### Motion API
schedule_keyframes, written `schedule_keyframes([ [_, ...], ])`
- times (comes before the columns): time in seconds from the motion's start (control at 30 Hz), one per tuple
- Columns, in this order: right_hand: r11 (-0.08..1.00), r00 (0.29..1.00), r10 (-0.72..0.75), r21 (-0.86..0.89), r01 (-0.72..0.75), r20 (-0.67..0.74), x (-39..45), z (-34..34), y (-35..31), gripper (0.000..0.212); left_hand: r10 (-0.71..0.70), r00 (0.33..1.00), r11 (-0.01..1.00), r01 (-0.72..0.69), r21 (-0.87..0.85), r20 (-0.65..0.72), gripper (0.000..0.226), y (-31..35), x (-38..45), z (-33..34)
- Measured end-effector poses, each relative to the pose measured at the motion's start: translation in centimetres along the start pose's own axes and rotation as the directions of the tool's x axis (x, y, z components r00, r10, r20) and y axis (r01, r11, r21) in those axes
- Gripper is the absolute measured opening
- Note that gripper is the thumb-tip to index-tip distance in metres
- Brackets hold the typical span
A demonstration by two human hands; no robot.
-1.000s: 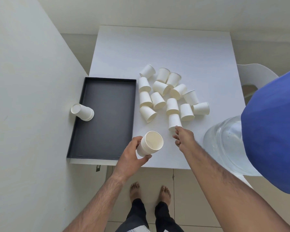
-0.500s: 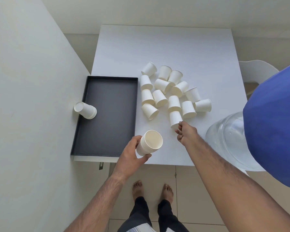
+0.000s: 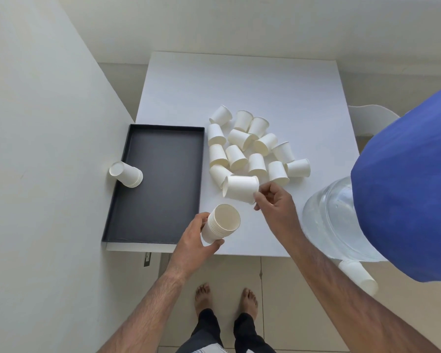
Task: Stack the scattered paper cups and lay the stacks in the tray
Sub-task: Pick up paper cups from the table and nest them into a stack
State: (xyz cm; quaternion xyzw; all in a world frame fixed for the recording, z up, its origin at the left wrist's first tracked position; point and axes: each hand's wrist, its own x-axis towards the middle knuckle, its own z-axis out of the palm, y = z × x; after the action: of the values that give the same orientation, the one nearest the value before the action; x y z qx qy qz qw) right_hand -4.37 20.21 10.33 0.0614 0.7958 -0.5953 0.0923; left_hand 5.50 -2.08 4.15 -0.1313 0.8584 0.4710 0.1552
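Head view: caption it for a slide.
Left hand holds a cup stack; right hand pinches a single cup.

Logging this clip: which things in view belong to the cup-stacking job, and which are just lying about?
Job: single cup pinched by right hand; nested stack gripped by left hand; scattered cups; black tray; finished stack at the tray's left edge.

Lying about: water jug; white chair; cups beside the jug.

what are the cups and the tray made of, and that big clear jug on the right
Cups: thin matte white paper, going by the rolled rims and tight nesting.
Tray: matte black, thin raised rim; plastic or coated metal, cannot tell which.
Jug: clear, glossy, probably plastic; light glints on its rounded shoulder.
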Motion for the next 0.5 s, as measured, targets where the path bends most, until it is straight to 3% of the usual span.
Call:
schedule_keyframes([
  [0.13,0.925,0.975,-0.201,-0.309,0.222,0.098,-2.0,-1.0,-0.7,0.014,0.011,1.0,1.0,-0.011,0.001,-0.015,0.066,0.7,0.0,0.3],
  [0.5,0.737,0.898,-0.395,-0.515,0.437,0.197,-3.5,-2.7,0.2,0.009,0.022,0.999,1.0,-0.022,0.0,-0.046,0.063,1.1,-0.7,1.4],
])
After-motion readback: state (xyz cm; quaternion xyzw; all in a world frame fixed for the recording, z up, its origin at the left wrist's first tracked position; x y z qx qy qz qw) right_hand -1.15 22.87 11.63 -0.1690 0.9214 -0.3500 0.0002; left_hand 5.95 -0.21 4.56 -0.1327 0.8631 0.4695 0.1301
